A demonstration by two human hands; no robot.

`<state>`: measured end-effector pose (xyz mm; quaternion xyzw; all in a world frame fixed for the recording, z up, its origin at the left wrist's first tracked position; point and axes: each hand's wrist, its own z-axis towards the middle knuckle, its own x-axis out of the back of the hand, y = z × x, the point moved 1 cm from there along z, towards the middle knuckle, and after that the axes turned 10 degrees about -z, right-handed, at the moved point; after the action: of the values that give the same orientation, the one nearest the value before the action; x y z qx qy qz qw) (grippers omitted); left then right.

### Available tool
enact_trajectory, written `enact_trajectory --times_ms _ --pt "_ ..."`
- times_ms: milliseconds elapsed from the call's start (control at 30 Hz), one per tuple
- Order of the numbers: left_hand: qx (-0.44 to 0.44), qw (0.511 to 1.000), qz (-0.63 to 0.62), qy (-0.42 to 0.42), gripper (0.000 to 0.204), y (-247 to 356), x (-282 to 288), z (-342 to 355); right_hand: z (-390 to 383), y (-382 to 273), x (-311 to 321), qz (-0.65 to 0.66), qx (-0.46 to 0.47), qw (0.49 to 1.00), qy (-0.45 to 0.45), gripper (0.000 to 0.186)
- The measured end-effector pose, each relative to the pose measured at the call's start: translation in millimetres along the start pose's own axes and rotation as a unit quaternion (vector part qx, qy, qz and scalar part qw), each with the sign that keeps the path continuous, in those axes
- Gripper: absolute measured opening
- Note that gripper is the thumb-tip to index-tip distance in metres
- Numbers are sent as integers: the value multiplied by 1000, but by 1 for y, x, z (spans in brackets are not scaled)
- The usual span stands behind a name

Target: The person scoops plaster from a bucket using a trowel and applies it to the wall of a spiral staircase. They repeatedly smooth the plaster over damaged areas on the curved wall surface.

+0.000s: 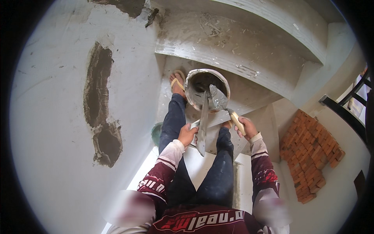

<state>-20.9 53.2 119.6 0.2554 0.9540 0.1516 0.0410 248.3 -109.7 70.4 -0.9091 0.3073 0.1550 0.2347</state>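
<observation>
Nearest is my own maroon long-sleeved jersey with red and white lettering (204,221), and below it my dark blue dusty trousers (210,175). My left hand (187,135) has its fingers wrapped around the grip of a flat grey metal plastering trowel (203,128), its blade turned nearly edge-on to me. My right hand (247,127) is closed on the pale wooden handle of a grey pointing trowel (218,97), whose mortar-smeared blade lies over the near part of a round, mortar-crusted whitish bucket (228,84). Dark grey wet mortar (201,82) sits inside it. The bucket stands on a dusty concrete stair tread (253,94), just beside my left foot in a tan sandal (177,80).

Beyond it rise more bare concrete steps (233,43), scuffed and dotted with pale flecks. On my left, the pale grey plastered wall (50,117) carries a long, rough-edged dark grey patch (98,85), widening again toward its lower end. A green rounded container (156,133) shows partly behind my left leg. Well apart on my right lie orange-red bricks (309,154), close-packed, with a black railing (344,119) above them.
</observation>
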Motion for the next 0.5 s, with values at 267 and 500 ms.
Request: enact_trajectory --times_ms 267,500 --pt "180 788 -583 -80 40 -34 28 12 -32 21 -48 -446 322 810 202 47" --pt "218 760 -580 -194 49 -20 13 21 -40 50 -60 -608 264 720 204 60"
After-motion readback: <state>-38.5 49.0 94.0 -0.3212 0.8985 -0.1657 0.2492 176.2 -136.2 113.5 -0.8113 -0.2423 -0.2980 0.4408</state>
